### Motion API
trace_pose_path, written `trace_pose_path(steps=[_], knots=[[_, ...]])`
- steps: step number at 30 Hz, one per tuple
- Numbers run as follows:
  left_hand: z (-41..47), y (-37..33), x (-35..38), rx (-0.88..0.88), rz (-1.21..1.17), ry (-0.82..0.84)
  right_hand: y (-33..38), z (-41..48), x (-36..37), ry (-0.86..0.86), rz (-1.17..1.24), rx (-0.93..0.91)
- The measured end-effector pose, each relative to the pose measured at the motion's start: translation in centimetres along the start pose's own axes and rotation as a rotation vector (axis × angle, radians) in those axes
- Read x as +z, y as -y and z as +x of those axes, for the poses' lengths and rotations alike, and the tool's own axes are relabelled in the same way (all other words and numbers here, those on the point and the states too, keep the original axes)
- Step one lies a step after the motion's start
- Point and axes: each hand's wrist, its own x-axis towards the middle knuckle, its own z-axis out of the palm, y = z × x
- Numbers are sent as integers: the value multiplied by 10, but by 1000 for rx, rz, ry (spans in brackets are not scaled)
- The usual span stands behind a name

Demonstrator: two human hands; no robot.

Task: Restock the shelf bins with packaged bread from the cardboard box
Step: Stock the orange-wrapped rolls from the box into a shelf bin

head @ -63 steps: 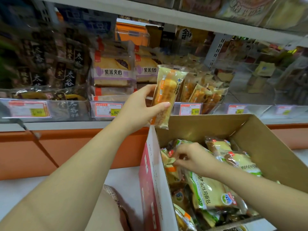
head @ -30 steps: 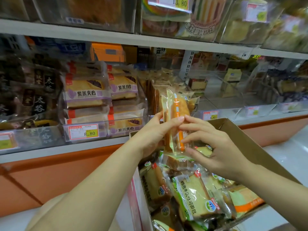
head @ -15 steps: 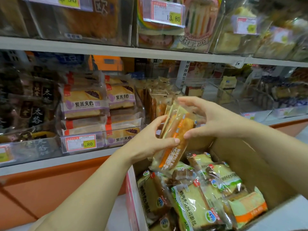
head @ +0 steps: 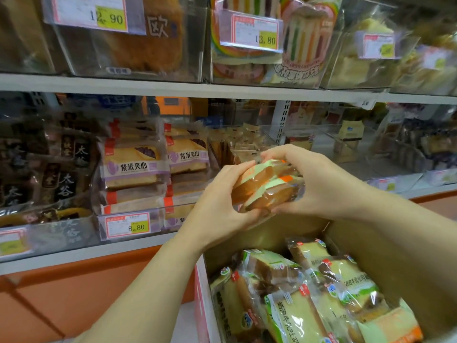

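Farthest left, on the middle shelf, a clear bin of dark-wrapped loaves; beside it, a bin of purple-banded sandwich packs behind a price tag reading 8.80. Next, the left hand, reaching up from below, fingers curled under and round the lower left end of the packaged bread. Looks like two packs pressed together, though hard to tell for sure. Held in the air above the far edge of the cardboard box, in front of the shelf, touching neither. Lies with its long axis slanting from lower left to upper right, spanning the gap between both palms. Just behind and slightly above, the shelf bin of brown packs standing upright on end, probably the target. At the other end, the right hand, fingers hooked over the top and thumb beneath, clamping the upper right end; seems the nearer of the two to that bin. Calls, most likely, for tipping the long axis upright and pushing forward and a little left. Below right, more bread packs waiting in the box; farther right on the shelf, a sparsely filled clear bin.
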Motion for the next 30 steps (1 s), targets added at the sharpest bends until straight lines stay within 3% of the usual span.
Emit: trace_pose_path(steps=[4, 7, 12, 16, 23, 30], knots=[[21, 4, -3, 54, 202, -155, -11, 8, 1, -167, 21, -40], [39, 14, -8, -41, 288, -250, -26, 22, 10, -301, 49, -49], [55, 33, -15, -236, 187, -394, -55, 53, 42, -471, 170, -15], [60, 46, -15, -330, 185, -363, -73, 80, 63, -562, 269, 57], [64, 58, -8, -385, 164, -231, -103, 105, 66, -456, 297, 149], [69, 69, -9, -441, 151, -261, -107, 117, 38, -277, 1, 57]])
